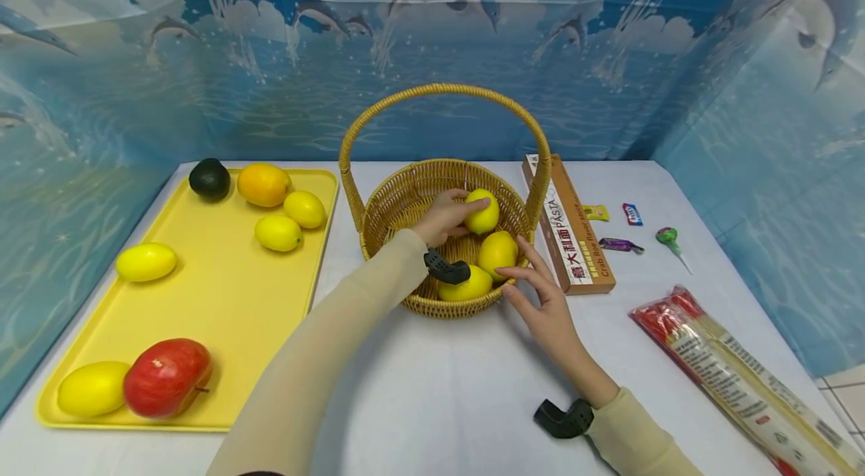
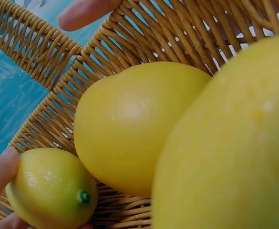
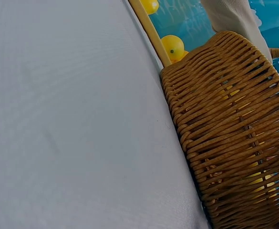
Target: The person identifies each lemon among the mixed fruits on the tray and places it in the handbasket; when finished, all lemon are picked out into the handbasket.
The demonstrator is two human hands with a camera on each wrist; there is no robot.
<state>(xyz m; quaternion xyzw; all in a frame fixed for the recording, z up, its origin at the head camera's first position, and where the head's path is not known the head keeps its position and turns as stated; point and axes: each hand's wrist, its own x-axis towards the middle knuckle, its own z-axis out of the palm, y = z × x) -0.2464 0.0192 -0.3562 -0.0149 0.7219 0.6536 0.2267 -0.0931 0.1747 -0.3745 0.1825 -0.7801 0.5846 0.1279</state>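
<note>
My left hand (image 1: 446, 218) reaches into a round wicker basket (image 1: 385, 217) and grips a lemon (image 1: 482, 212) near its back right side. The left wrist view shows fingertips against this lemon (image 2: 51, 186), its green stem end exposed. Beside it in the basket lie a rounder yellow fruit (image 1: 498, 252) and another yellow fruit (image 1: 466, 287), partly covered by the black wrist strap. At the front right rim is my right hand (image 1: 544, 299), fingers spread and fingertips right at the rim and the rounder fruit. The right wrist view shows mostly the basket's outer wall (image 3: 230, 129).
Left of the basket, a yellow tray (image 1: 230, 311) holds several lemons, an orange-yellow fruit (image 1: 263, 185), an avocado (image 1: 210, 179) and a red apple (image 1: 167, 378). To the right lie a pasta box (image 1: 571, 236), small wrapped candies (image 1: 620, 245), a lollipop (image 1: 667, 237) and a long noodle packet (image 1: 736, 371).
</note>
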